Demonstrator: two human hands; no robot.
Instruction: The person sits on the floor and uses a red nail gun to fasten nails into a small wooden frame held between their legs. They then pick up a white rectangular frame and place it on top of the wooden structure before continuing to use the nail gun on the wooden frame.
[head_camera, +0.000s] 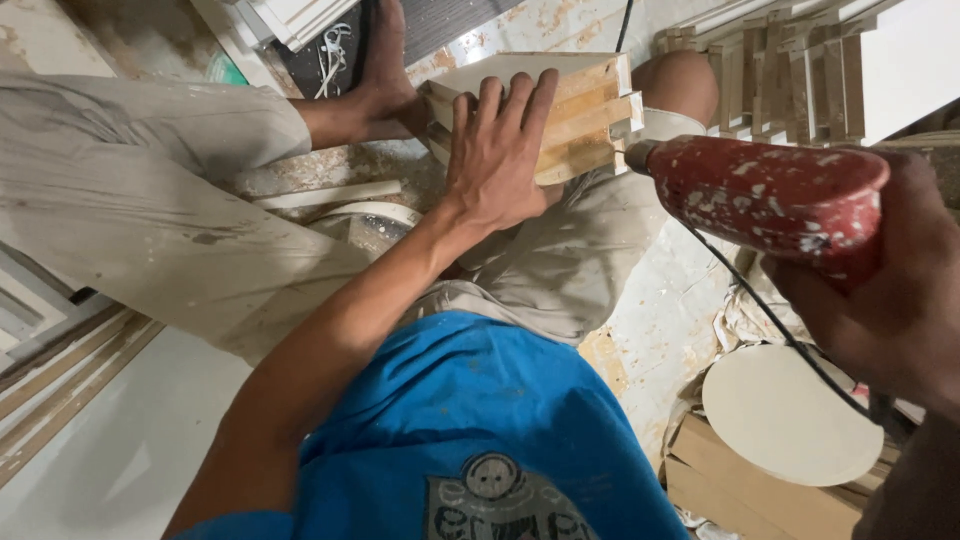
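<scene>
My left hand lies flat with spread fingers on a stack of pale wooden pieces, pressing it down against my knee and foot. My right hand grips a red power drill spattered with white paint. The drill's nose points left and meets the right side of the wooden stack. A black cord hangs from the drill. My bare foot rests against the far left end of the stack.
More slotted wooden pieces stand at the upper right. A round cream disc lies on cardboard boxes at the lower right. White boards lie at the top, wooden strips at the left, on a dusty floor.
</scene>
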